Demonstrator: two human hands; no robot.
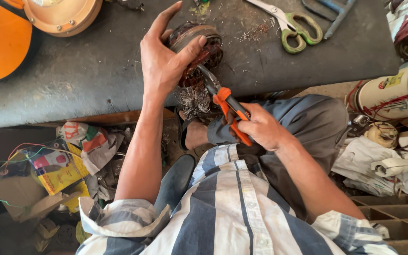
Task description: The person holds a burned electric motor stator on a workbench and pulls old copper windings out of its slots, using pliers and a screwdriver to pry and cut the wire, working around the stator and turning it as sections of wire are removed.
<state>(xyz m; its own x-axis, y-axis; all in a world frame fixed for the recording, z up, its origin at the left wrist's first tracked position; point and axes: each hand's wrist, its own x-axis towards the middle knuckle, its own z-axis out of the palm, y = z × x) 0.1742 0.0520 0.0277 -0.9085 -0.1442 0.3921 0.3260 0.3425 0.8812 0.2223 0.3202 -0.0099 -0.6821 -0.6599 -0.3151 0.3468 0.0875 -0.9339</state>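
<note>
My left hand grips a round motor winding core, dark red with a metal ring, at the near edge of the grey workbench. A tuft of thin silvery wire hangs from the underside of the core. My right hand holds orange-handled pliers, whose dark jaws point up into the core beside my left thumb. Below, I see my striped shirt and grey trousers.
Green-handled scissors and a dark metal tool lie at the bench's far right. An orange round part and a tan disc sit at the far left. Crumpled papers and wires litter the floor left; a white cylinder and wooden compartments are at right.
</note>
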